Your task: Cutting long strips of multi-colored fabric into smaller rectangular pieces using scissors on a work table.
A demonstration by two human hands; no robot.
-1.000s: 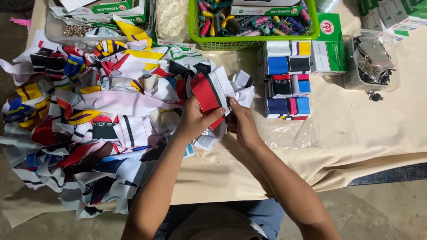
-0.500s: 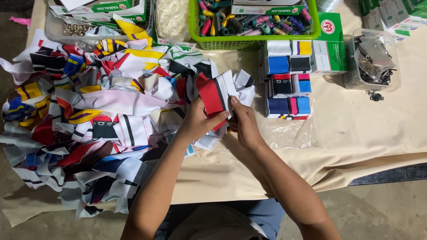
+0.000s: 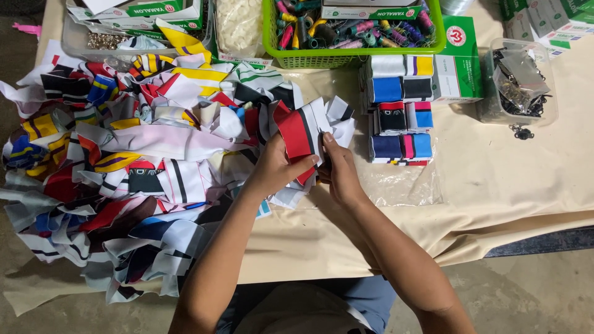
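both hands (image 3: 309, 170) pinching red, white striped fabric strip (image 3: 298, 133), soft folds

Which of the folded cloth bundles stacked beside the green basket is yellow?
The yellow folded bundle at the top right of the stack, just below the green basket. Its neighbour to the left is white, and the bundles below it are black, blue, red or pink.

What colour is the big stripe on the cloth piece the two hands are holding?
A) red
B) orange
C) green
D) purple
A: the cloth piece pinched between the left hand and the right hand has a wide red stripe, with black and white bands beside it.
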